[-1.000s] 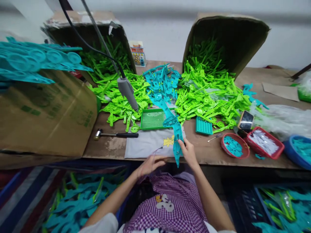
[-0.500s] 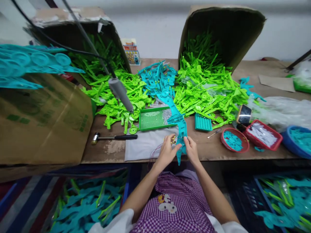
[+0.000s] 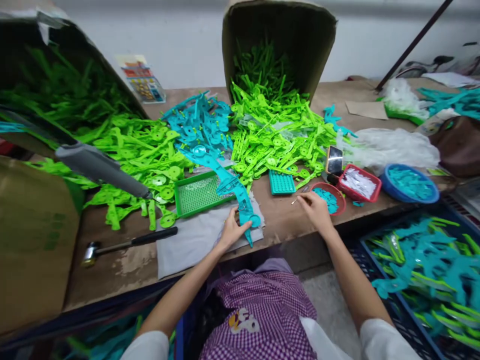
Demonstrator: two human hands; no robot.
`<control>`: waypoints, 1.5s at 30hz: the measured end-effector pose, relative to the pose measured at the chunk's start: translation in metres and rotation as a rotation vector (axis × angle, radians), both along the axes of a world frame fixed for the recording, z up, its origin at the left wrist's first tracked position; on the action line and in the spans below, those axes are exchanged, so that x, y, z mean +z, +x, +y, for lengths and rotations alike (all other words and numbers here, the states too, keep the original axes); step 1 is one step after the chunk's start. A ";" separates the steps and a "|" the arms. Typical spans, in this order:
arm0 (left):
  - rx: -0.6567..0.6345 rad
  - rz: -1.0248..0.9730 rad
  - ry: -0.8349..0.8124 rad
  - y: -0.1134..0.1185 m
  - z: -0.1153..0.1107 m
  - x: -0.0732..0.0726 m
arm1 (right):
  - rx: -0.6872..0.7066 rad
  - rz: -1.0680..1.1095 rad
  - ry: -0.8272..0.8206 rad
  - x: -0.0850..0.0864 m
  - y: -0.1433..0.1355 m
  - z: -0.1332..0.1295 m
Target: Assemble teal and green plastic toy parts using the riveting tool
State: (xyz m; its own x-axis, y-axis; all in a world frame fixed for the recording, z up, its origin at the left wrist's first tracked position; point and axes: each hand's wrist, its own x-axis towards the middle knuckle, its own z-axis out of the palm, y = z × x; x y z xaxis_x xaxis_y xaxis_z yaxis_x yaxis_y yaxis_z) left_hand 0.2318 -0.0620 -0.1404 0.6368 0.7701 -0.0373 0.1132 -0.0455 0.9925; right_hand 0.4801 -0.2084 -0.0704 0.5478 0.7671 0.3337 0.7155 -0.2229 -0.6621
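Observation:
A long teal plastic piece (image 3: pixel 228 181) lies at a slant across the right end of a green perforated tray (image 3: pixel 198 194) and a grey cloth (image 3: pixel 191 250). My left hand (image 3: pixel 233 229) is closed round its near end, thumb on top. My right hand (image 3: pixel 314 210) is out to the right, beside a round red basket of small teal parts (image 3: pixel 330 198). Its fingertips pinch the end of a small thin metal tool (image 3: pixel 294 201) on the brown table.
Bright green parts (image 3: pixel 277 145) spill from a tipped box (image 3: pixel 279 15). A hammer (image 3: pixel 131 243) lies at the left, below a grey hanging screwdriver (image 3: pixel 101 167). Red (image 3: pixel 360 184) and blue (image 3: pixel 408 184) baskets stand right; a filled crate (image 3: pixel 423 265) is below them.
My right hand has left the teal piece and moved right to the thin metal tool. My left hand keeps hold of the piece. The whole view has shifted rightward.

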 end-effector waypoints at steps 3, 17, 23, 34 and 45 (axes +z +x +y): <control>0.017 -0.004 0.060 -0.001 -0.001 -0.005 | -0.014 -0.129 -0.161 0.004 0.030 -0.007; 0.062 -0.055 -0.011 -0.001 -0.004 -0.006 | 0.047 -0.304 -0.391 -0.022 0.006 0.090; 0.029 -0.019 0.040 0.000 -0.006 -0.003 | 0.065 -0.459 -0.266 -0.060 -0.013 0.066; 0.041 0.023 0.080 0.001 -0.006 -0.004 | 0.033 -0.273 -0.188 -0.038 -0.008 0.036; 0.042 0.043 0.135 -0.001 -0.005 -0.011 | 0.151 -0.400 -0.374 -0.027 0.046 0.082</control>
State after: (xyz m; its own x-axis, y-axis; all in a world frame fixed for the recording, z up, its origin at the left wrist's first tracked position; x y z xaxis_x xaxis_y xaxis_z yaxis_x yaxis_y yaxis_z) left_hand 0.2312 -0.0665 -0.1515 0.6039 0.7959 0.0417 0.1604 -0.1726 0.9718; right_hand 0.5257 -0.1261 -0.0976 0.3095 0.9332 0.1828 0.9365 -0.2659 -0.2284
